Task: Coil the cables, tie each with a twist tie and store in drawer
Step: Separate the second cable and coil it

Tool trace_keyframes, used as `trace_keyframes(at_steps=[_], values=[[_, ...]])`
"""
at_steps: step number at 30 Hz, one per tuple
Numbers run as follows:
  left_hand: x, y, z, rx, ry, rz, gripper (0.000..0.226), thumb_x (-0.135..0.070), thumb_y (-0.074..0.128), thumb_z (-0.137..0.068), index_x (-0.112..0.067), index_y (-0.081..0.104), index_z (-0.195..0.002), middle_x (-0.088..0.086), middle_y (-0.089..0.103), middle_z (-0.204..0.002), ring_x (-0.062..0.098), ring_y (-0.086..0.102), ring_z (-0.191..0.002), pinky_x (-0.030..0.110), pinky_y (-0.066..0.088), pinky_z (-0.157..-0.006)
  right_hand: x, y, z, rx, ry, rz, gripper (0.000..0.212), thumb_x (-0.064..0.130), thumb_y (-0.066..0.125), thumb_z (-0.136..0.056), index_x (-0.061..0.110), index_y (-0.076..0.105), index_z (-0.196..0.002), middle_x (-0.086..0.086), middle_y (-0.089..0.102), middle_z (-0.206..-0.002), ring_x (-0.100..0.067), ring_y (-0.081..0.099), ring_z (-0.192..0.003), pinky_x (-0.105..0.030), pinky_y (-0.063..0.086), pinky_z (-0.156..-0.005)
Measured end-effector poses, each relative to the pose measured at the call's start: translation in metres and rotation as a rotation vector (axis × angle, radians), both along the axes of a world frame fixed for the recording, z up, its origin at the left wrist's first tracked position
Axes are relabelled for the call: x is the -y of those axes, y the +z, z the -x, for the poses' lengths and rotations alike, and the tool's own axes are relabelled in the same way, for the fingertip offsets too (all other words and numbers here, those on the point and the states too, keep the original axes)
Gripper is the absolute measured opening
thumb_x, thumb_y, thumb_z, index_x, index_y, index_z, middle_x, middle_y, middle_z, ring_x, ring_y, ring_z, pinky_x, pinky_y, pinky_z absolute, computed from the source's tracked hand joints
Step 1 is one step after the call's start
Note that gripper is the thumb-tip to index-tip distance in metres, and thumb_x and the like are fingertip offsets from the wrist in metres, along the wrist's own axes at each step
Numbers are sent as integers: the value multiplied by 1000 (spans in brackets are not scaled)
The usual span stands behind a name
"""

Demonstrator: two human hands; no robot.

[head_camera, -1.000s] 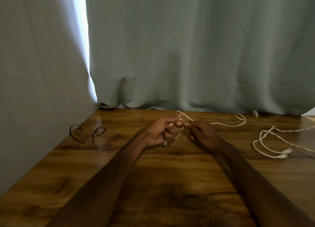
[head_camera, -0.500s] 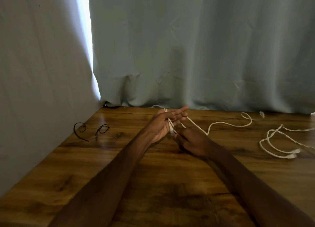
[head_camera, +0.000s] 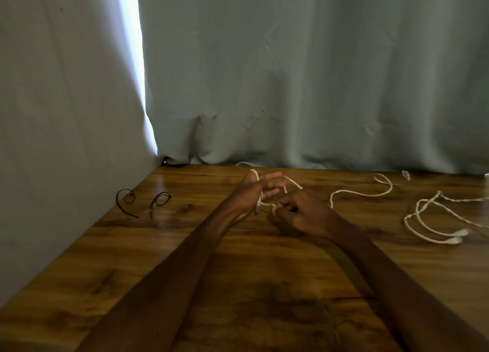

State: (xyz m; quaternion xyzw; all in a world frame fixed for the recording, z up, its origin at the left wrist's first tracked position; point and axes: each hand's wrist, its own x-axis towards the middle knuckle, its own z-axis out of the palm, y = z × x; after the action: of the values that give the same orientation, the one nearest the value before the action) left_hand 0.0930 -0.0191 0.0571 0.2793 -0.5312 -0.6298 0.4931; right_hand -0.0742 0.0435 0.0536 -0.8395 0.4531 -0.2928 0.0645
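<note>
A thin white cable [head_camera: 354, 193] runs from my hands across the wooden table [head_camera: 238, 272] to the right, ending in a small plug near the curtain. My left hand [head_camera: 254, 190] is held out with straight fingers, and the cable loops over them and round the palm; its connector hangs below the hand. My right hand [head_camera: 301, 211] pinches the cable just right of the left hand. A second white cable [head_camera: 434, 219] lies loose at the right. Two black twist ties [head_camera: 127, 199] [head_camera: 160, 199] lie curled at the left, near the curtain.
Grey-green curtains [head_camera: 291, 73] hang along the table's back and left edges, with a bright gap of light at the corner. No drawer is in view.
My left hand has spread its fingers and the cable now wraps round it. My right hand dropped toward me and back right, drawing the cable; its loose length on the table has shifted.
</note>
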Motion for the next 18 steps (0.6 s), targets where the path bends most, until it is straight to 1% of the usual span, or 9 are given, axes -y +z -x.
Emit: trace_keyframes(at_steps=[3, 6, 9, 10, 12, 13, 14, 16, 18], values=[[0, -2, -1, 62, 38, 20, 41, 9, 42, -102, -6, 28, -138, 18, 66, -131, 29, 70, -112, 39, 59, -95, -4, 4, -2, 60, 26, 35, 19, 36, 58, -86, 37, 67, -69, 22, 62, -60, -6, 56, -56, -26, 36, -56], [0, -6, 1, 181, 76, 44, 36, -4, 46, -104, -7, 34, -138, 11, 69, -120, 27, 70, -112, 39, 59, -91, -10, 10, -2, 128, 85, 63, 15, 34, 57, -88, 41, 68, -81, 23, 65, -69, -5, 61, -65, -25, 41, -59], [4, -13, 3, 334, 135, 101, 50, -24, 55, -103, -11, 38, -148, 11, 63, -129, 28, 63, -120, 50, 51, -106, -11, 11, -1, 157, 92, 106, 19, 31, 51, -97, 37, 67, -88, 22, 67, -74, -5, 62, -68, -29, 47, -63], [3, -14, 3, 345, 120, 122, 49, -27, 54, -104, -12, 37, -148, 11, 64, -126, 25, 65, -115, 48, 53, -103, -9, 11, 0, 144, 86, 124, 21, 28, 50, -99, 34, 68, -91, 20, 69, -78, -6, 64, -70, -32, 50, -65], [-1, -13, 5, 368, 90, 168, 38, -31, 48, -108, -13, 42, -140, 5, 69, -94, 14, 67, -77, 38, 56, -70, -5, 9, 2, 106, 56, 172, 22, 25, 48, -102, 28, 69, -97, 14, 73, -87, -6, 67, -77, -36, 53, -70], [-2, -12, 4, 384, 86, 204, 32, -35, 46, -108, -11, 47, -129, 0, 63, -75, 10, 57, -59, 33, 46, -57, -3, 9, 3, 92, 34, 203, 22, 24, 48, -102, 26, 70, -100, 14, 74, -91, -5, 67, -79, -35, 53, -72], [-2, -12, 4, 379, 71, 236, 34, -40, 44, -106, -8, 51, -116, -3, 55, -64, 8, 47, -50, 30, 35, -51, 0, 8, 5, 87, 16, 233, 21, 23, 49, -102, 26, 70, -102, 14, 74, -94, -4, 66, -81, -33, 52, -72], [-1, -10, 3, 358, 20, 245, 47, -51, 42, -105, -7, 56, -102, -7, 43, -58, 6, 34, -47, 26, 25, -48, 5, 8, 8, 84, -23, 310, 19, 25, 52, -104, 26, 71, -108, 13, 74, -100, -3, 63, -82, -29, 49, -71], [-6, -7, 3, 353, -68, 184, 54, -63, 34, -105, -18, 63, -97, -9, 36, -56, 6, 26, -47, 23, 19, -46, 10, 8, 13, 67, -70, 384, 18, 30, 54, -106, 27, 71, -112, 12, 73, -103, -6, 65, -86, -31, 50, -73]])
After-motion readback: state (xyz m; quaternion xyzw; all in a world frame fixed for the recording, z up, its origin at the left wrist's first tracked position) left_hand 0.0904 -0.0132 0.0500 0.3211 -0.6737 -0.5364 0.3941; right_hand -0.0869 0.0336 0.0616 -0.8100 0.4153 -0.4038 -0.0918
